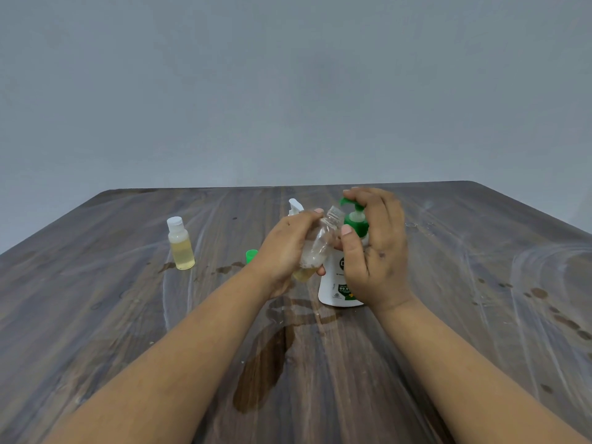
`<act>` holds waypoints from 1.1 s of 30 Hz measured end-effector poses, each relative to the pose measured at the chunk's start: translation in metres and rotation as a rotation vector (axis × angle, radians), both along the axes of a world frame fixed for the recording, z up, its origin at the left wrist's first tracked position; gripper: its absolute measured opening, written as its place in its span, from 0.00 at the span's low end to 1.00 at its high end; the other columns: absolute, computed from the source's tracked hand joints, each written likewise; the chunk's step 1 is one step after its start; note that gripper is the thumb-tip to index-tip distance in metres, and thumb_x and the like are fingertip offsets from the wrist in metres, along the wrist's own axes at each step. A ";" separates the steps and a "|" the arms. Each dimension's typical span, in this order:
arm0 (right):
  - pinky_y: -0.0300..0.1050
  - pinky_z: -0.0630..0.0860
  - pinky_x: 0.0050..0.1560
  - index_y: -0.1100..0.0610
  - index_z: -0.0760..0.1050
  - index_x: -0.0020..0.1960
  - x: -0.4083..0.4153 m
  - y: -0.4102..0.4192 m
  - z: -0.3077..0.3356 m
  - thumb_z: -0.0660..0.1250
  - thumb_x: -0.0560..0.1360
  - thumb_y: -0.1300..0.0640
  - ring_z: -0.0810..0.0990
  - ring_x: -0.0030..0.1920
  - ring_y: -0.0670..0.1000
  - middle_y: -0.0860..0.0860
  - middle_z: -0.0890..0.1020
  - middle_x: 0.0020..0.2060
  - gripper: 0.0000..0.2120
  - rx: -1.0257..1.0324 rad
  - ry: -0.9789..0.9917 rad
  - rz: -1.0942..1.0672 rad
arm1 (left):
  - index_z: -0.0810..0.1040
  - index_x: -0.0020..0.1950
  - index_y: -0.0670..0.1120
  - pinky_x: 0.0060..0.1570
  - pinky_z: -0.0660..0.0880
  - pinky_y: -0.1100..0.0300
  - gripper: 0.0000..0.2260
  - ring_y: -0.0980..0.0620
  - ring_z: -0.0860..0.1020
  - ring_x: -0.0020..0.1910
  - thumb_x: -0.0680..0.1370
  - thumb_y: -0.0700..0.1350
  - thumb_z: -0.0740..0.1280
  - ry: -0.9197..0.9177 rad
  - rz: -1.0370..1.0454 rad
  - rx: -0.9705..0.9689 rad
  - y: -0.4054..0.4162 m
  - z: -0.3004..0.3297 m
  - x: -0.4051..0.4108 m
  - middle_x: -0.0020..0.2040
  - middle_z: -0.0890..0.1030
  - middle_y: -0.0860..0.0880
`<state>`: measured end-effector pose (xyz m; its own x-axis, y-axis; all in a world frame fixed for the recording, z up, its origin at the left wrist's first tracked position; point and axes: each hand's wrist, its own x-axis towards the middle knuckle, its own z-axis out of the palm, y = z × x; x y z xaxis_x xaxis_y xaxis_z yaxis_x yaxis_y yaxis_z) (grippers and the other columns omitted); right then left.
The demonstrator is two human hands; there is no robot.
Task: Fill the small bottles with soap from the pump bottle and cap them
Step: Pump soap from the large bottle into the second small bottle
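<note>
Step in hand: filling of second small bottle.

Small clear bottle: uncapped, tilted, mouth raised toward spout of pump bottle; little yellowish soap at its base, so barely begun. Gripped round the body by left hand, fingers curled about it.

Pump bottle: white body, green pump head, upright on surface, just right of the held bottle. Right hand over pump head, fingertips laid on top of it, thumb extended near the collar; fingers bent over it rather than wrapped round it, so pressing, not grasping, by the look of it.

Filled bottle: white cap on, yellow soap roughly two-thirds up, upright, well apart to the left. Judged finished.

Green cap: loose on surface, just left of left hand; likely for the bottle in hand.

White object: behind left hand, partly hidden; kind not clear.

Wet patches: dark spill on surface near front edge.

Next move, as judged: mouth kept directly beneath spout, repeated presses, then bottle righted and green cap fetched. Risk: soap missing the narrow neck.
</note>
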<state>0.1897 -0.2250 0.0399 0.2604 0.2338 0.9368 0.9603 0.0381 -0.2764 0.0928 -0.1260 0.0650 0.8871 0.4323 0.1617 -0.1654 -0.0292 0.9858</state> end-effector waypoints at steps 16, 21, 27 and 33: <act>0.42 0.72 0.55 0.65 0.76 0.58 0.000 -0.001 0.000 0.59 0.73 0.56 0.74 0.55 0.53 0.52 0.75 0.54 0.18 -0.006 0.015 0.007 | 0.78 0.47 0.37 0.26 0.71 0.60 0.17 0.48 0.73 0.24 0.84 0.48 0.56 -0.015 0.001 0.015 0.000 0.000 0.000 0.32 0.80 0.45; 0.38 0.70 0.54 0.65 0.77 0.54 -0.003 0.001 0.000 0.59 0.72 0.58 0.74 0.53 0.52 0.54 0.77 0.51 0.16 0.009 0.011 -0.015 | 0.76 0.47 0.37 0.26 0.72 0.60 0.16 0.50 0.74 0.24 0.84 0.47 0.56 -0.016 -0.011 -0.020 -0.002 0.002 -0.001 0.31 0.80 0.47; 0.36 0.69 0.53 0.65 0.77 0.54 -0.003 0.001 0.000 0.60 0.73 0.57 0.74 0.52 0.53 0.54 0.76 0.51 0.15 0.004 0.031 -0.019 | 0.76 0.48 0.37 0.26 0.72 0.60 0.16 0.50 0.73 0.24 0.84 0.47 0.56 -0.017 -0.011 -0.016 -0.004 0.003 -0.003 0.31 0.80 0.46; 0.34 0.67 0.57 0.65 0.76 0.57 -0.004 0.001 0.000 0.59 0.74 0.56 0.73 0.55 0.53 0.56 0.76 0.54 0.18 -0.008 0.029 -0.022 | 0.76 0.46 0.38 0.26 0.72 0.60 0.16 0.49 0.73 0.24 0.84 0.47 0.55 -0.015 0.002 -0.004 -0.003 0.003 -0.002 0.30 0.80 0.48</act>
<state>0.1861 -0.2236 0.0399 0.2926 0.2351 0.9269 0.9524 0.0149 -0.3044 0.0912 -0.1292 0.0676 0.8839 0.4345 0.1731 -0.1797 -0.0261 0.9834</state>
